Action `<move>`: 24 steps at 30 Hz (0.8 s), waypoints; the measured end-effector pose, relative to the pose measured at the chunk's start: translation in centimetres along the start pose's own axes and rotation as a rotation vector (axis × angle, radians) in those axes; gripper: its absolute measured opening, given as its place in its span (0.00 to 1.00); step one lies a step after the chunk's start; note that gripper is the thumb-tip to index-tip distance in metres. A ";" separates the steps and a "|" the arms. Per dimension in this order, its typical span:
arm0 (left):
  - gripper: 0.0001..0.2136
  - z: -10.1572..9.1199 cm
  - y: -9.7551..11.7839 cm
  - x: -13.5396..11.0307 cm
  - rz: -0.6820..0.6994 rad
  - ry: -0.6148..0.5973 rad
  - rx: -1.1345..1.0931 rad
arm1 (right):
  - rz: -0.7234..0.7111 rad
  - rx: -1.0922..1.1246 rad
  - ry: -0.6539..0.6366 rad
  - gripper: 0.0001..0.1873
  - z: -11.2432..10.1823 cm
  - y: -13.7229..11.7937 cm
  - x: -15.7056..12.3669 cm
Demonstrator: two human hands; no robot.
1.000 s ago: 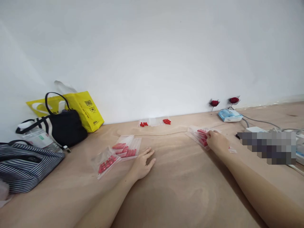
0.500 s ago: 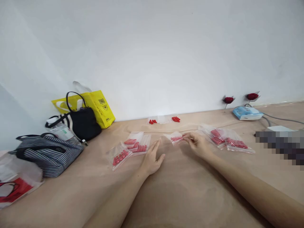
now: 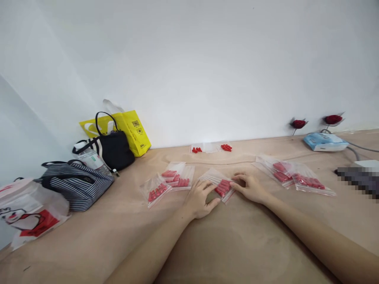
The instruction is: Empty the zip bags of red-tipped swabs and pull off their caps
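A clear bag [image 3: 211,174] of red capsules [image 3: 222,188] lay on the surface [image 3: 207,252] between both hands. The left hand [image 3: 202,200], grip wide, touched its left side; the right hand [image 3: 250,188] touched its right edge, its grip unclear.

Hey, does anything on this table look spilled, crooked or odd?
Nothing looks spilled: the red pieces I can make out lie inside clear bags. Only the pixelated patch at the right edge looks odd; it hides what's there.
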State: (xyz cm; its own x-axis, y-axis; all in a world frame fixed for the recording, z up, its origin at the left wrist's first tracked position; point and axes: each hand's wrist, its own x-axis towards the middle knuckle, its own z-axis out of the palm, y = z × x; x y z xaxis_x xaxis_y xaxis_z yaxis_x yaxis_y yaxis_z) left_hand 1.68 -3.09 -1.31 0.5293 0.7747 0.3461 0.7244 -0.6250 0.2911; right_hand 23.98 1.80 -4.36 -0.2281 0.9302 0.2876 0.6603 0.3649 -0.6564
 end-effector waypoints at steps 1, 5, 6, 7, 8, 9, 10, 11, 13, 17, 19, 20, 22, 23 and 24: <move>0.20 0.0 0.1 0.2 0.007 0.001 0.004 | 0.008 -0.010 -0.013 0.17 0.1 -0.1 0.0; 0.24 0.6 0.1 1.3 0.048 -0.075 -0.017 | 0.052 0.000 -0.026 0.14 0.3 -0.5 0.1; 0.24 0.8 0.1 1.5 0.054 -0.096 -0.022 | 0.054 0.014 -0.024 0.13 0.3 -0.6 0.1; 0.24 1.0 0.2 1.7 0.056 -0.105 -0.026 | 0.052 0.031 -0.023 0.12 0.3 -0.6 0.1; 0.23 1.3 0.3 1.8 0.053 -0.100 -0.028 | 0.050 0.053 -0.025 0.12 0.3 -0.7 0.1; 0.22 1.4 0.5 1.9 0.045 -0.083 -0.029 | 0.049 0.080 -0.029 0.11 0.3 -0.8 0.1; 0.22 1.6 0.8 2.0 0.035 -0.057 -0.029 | 0.051 0.116 -0.030 0.11 0.4 -0.9 0.1; 0.22 1.7 1.1 2.1 0.023 -0.027 -0.030 | 0.054 0.158 -0.028 0.11 0.5 -1.0 0.1; 0.23 1.7 1.9 2.2 -0.006 0.033 -0.032 | 0.080 0.273 -0.011 0.09 0.8 -1.1 0.1; 0.16 1.9 3.0 2.4 -0.053 0.110 0.011 | 0.208 0.517 0.042 0.07 1.6 -0.9 0.3; 0.07 2.0 3.1 2.4 -0.043 0.127 0.054 | 0.248 0.571 0.061 0.09 1.7 -0.7 0.4; 0.05 2.1 3.1 2.4 -0.026 0.129 0.073 | 0.259 0.585 0.069 0.10 1.7 -0.7 0.4; 0.05 2.2 3.1 2.4 0.015 0.125 0.103 | 0.289 0.630 0.086 0.12 1.7 -0.7 0.5; 0.06 2.2 3.1 2.4 0.028 0.124 0.113 | 0.305 0.655 0.094 0.12 1.7 -0.8 0.6; 0.06 2.3 3.0 2.4 0.031 0.125 0.120 | 0.320 0.682 0.100 0.12 1.7 -0.9 0.6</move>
State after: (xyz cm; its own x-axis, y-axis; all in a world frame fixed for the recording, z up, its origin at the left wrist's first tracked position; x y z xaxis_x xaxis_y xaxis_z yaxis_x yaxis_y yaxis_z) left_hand 6.16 -2.93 -1.66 0.4985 0.7325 0.4637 0.7602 -0.6264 0.1723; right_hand 22.06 2.09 -4.76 -0.0120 0.9986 0.0514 0.0875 0.0522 -0.9948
